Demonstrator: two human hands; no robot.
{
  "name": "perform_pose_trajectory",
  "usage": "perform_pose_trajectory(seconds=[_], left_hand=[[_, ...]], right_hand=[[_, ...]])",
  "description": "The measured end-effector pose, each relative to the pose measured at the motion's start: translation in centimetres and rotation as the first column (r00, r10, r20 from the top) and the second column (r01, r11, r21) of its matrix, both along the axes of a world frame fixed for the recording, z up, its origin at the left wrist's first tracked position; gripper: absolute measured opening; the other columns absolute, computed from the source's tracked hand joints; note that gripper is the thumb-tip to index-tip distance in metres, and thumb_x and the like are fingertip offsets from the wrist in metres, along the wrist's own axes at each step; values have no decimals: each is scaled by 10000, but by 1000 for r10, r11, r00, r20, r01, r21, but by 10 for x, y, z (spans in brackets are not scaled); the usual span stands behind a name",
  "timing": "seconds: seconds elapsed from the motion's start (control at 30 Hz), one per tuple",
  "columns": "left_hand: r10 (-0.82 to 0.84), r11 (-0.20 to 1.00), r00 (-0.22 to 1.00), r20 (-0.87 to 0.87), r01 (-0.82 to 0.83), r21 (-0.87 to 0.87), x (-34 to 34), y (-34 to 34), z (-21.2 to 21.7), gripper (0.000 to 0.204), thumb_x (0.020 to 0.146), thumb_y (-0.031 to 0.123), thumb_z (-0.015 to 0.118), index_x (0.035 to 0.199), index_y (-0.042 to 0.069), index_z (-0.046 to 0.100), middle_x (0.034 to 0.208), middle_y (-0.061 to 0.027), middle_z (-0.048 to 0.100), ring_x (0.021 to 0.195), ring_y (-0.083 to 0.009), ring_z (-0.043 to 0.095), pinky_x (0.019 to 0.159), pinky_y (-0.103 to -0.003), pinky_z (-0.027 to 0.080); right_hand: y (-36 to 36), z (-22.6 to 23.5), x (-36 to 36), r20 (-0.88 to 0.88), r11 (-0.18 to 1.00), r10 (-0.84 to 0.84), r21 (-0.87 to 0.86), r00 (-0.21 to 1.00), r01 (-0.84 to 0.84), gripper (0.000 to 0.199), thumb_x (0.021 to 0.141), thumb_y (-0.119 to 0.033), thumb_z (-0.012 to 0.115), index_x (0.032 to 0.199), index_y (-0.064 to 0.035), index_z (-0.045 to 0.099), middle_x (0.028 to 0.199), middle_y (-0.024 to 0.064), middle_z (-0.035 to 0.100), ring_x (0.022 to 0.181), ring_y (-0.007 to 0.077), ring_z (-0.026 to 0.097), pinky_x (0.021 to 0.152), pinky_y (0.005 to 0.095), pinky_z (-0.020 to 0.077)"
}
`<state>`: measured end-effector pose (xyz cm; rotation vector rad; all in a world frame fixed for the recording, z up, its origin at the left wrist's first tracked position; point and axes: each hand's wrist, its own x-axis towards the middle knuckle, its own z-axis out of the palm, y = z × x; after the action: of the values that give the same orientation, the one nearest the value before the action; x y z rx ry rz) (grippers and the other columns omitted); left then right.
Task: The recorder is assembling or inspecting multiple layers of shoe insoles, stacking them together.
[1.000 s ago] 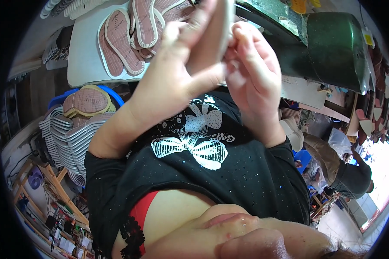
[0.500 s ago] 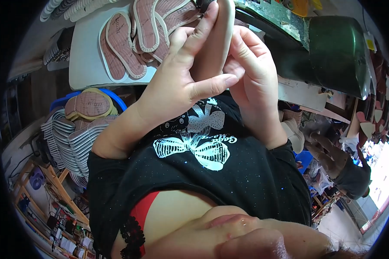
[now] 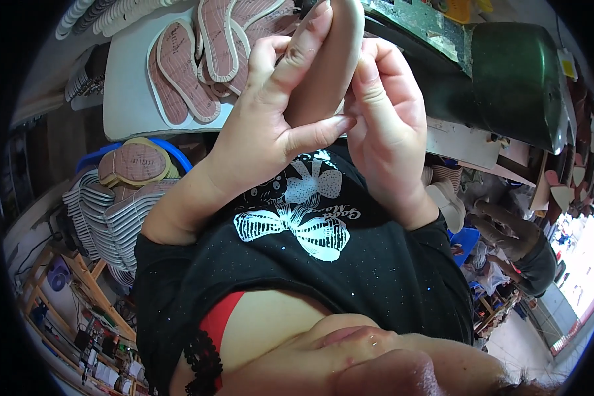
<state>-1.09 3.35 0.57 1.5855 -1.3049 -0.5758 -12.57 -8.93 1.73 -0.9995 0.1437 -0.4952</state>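
Observation:
A smooth beige shoe insole (image 3: pixel 327 72) with a pale rim is held up between my two hands at the top of the view. My left hand (image 3: pixel 270 105) wraps it from the left, index finger along its face and thumb across its lower end. On the other side, my right hand (image 3: pixel 389 115) pinches at the rim with thumb and bent fingers. Whatever lies between those fingertips is hidden. Behind my left hand, several pinkish insoles with pale edging (image 3: pixel 188 72) overlap on a white board (image 3: pixel 122 99).
A dark green machine housing (image 3: pixel 515 86) stands at the right on a worn green surface. Bundled insoles (image 3: pixel 115 211) are stacked by a blue container (image 3: pixel 178 155) at the left. Another person (image 3: pixel 534 261) bends over at the far right, by pale shoes (image 3: pixel 447 206).
The insole has tipped slightly to the right in my hands. My right thumb has straightened upward along the rim. The other person has bent lower.

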Motion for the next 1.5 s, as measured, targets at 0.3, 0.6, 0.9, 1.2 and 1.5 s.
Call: perform_pose_trajectory(seconds=[0.3, 0.6, 0.9, 1.2, 1.5], left_hand=[[145, 989, 979, 147, -145, -11, -1, 4, -4, 1035, 767, 248, 759, 1537, 267, 68, 1226, -182, 318, 1126, -315, 456, 965, -389, 408], [24, 994, 996, 85, -15, -111, 11, 8, -3, 1018, 812, 322, 735, 1538, 183, 35, 1271, -185, 337, 1187, -315, 403, 1036, -427, 322], [49, 999, 996, 80, -49, -4, 11, 14, 5, 1043, 783, 307, 766, 1537, 145, 64, 1308, -189, 310, 1192, -326, 406, 1006, -422, 359], [26, 999, 981, -192, -21, 29, -6, 5, 51, 1019, 832, 341, 699, 1530, 115, -8, 1455, -236, 210, 1369, -355, 239, 1125, -424, 177], [38, 937, 963, -267, 58, 344, 14, 9, 68, 915, 835, 247, 690, 1512, 26, 114, 1466, -239, 214, 1355, -275, 280, 1103, -340, 236]], right_hand=[[-6, 1, 6, -67, 999, 29, 21, 997, -28, 83, 974, -102, 525, 1002, -31, 492, 884, -1, 545, 776, 47, 489, 692, 194, 407], [-1, 3, 14, 1, 994, 63, -94, 998, -62, 198, 957, -49, 517, 1147, -4, 486, 1068, 69, 559, 983, 117, 548, 878, 246, 431], [-9, 10, 7, -46, 971, 235, 54, 971, -232, 327, 951, -91, 514, 1236, 39, 420, 1032, 83, 577, 988, 137, 555, 903, 273, 428], [-7, -14, 18, 9, 980, 105, -170, 994, -102, 630, 857, 22, 633, 1398, -40, 317, 1093, 68, 512, 994, 125, 509, 911, 276, 397], [-14, 7, 3, -123, 956, 253, 187, 960, -228, 513, 909, -19, 555, 1367, 36, 329, 1180, 159, 573, 1085, 197, 570, 948, 304, 442]])
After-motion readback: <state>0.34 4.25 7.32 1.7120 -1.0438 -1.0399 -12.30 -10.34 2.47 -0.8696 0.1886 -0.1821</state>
